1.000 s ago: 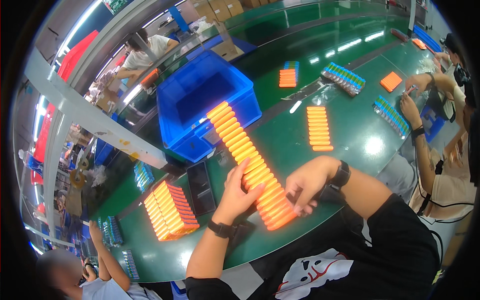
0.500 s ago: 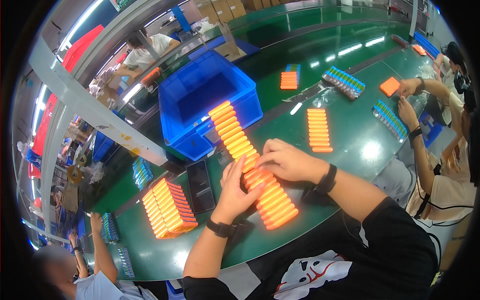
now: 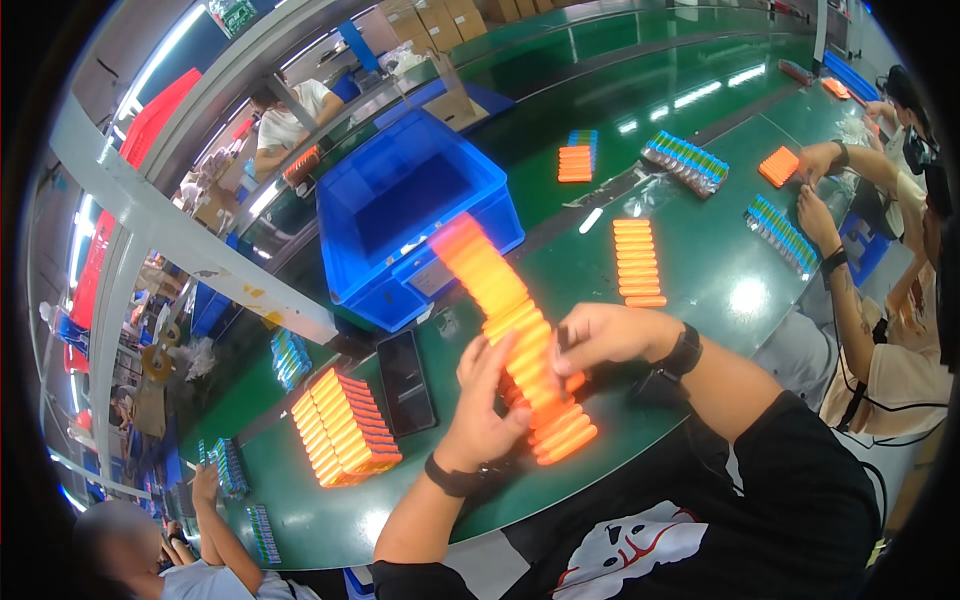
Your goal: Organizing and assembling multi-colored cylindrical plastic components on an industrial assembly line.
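A long row of orange cylinders runs from my hands toward the blue bin; its far end is lifted and blurred. My left hand presses flat against the row's left side, fingers up. On the right side of the row my right hand grips it near the middle. The near end of the row rests on the green table.
A stacked block of orange cylinders and a black phone lie left of my hands. More orange rows and blue-tipped rows sit farther back. A person's hands work at the right; another person sits lower left.
Both hands have closed in on the orange row and lifted it; its far part has risen off the table toward the blue bin.
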